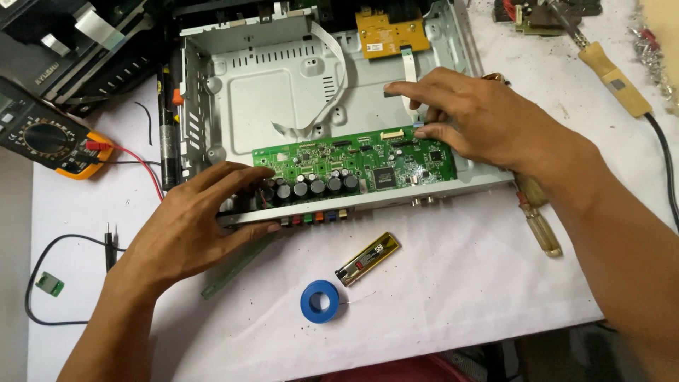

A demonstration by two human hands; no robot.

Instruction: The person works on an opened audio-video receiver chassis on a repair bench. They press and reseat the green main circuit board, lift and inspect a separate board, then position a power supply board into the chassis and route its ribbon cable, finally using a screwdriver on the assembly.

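- Circuit board (353,164) braced at capacitor end by left hand (187,233), fingers half curled.
- Ribbon cable (409,71) pinched by right hand (470,120); could crease or tear if tugged.

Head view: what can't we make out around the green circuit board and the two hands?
- Left end of the green circuit board: covered by the left hand.
- End of the white ribbon cable at the board: hidden under the right hand, so whether it is seated cannot be told.
- Screwdriver: tip hidden beneath the right forearm.
- Yellow board and soldering iron: cut off by the top edge.
- Board markings: too small.
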